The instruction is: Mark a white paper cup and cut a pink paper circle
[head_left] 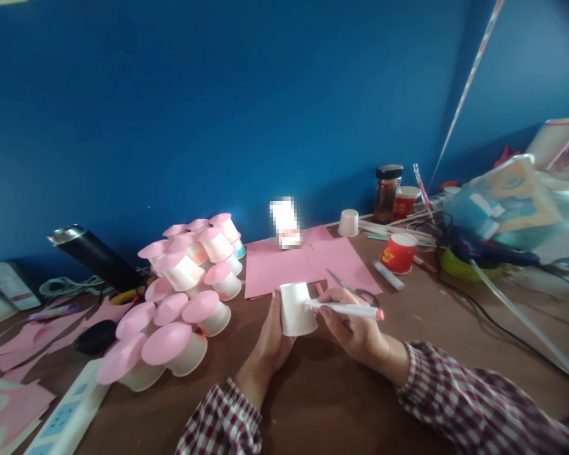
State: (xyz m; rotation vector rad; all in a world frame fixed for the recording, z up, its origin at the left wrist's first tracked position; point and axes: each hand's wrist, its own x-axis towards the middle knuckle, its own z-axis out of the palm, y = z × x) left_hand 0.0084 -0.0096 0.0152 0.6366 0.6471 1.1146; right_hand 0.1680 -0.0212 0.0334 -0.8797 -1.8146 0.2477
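Far left on the worktop (313, 404), a heap of pink-topped cups (180, 297) lies tumbled together. Moving in, the left hand (270, 341) comes up from its checked sleeve, fingers wrapped round the near side of a white paper cup (296, 308), grip closed on it. The cup sits upside down just above the worktop, base up, axis near upright, tilted slightly. Right of it, the right hand (355, 325) pinches a white marker (346, 309), lying almost level, its pink end pointing right, its tip against the cup's wall. Behind lie pink paper (289, 262) and scissors (348, 285); further right, a red cup (398, 253).
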